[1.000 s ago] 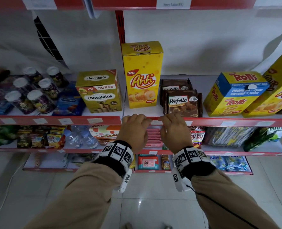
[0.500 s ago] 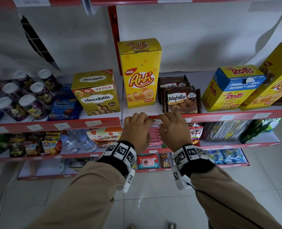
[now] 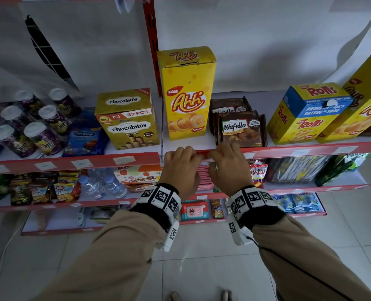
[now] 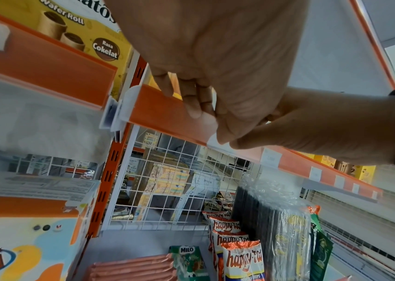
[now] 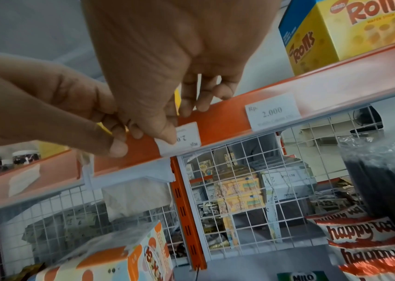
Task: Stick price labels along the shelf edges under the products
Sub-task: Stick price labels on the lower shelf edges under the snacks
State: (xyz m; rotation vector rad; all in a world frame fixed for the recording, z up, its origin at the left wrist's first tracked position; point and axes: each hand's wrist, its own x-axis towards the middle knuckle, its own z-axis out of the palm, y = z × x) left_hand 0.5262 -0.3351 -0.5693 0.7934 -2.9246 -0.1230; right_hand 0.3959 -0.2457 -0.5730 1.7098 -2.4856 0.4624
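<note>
A small white price label (image 5: 188,136) lies on the red shelf edge (image 3: 288,152) below the yellow Ahh box (image 3: 186,101) and the Wafello packs (image 3: 241,129); its print reads upside down. My right hand (image 3: 228,168) hooks its fingers over the top of the edge, and its thumb (image 5: 165,133) presses the label's left part. My left hand (image 3: 181,168) grips the edge just to the left, fingers over the top and thumb (image 5: 117,150) on the front. In the head view only a sliver of the label (image 3: 209,160) shows between the hands.
Another label (image 5: 272,114) reading 2.000 sits to the right on the same edge, and more labels (image 3: 123,160) line the left section. A Chocolatos box (image 3: 128,120), Rolls boxes (image 3: 306,111) and jars (image 3: 38,135) stand on this shelf. Lower shelves hold snack bags (image 4: 242,260) and bottles (image 3: 106,185).
Both hands stay at the same spot on the shelf edge, thumbs working on the label. The head view has shifted slightly downward and to the left.
</note>
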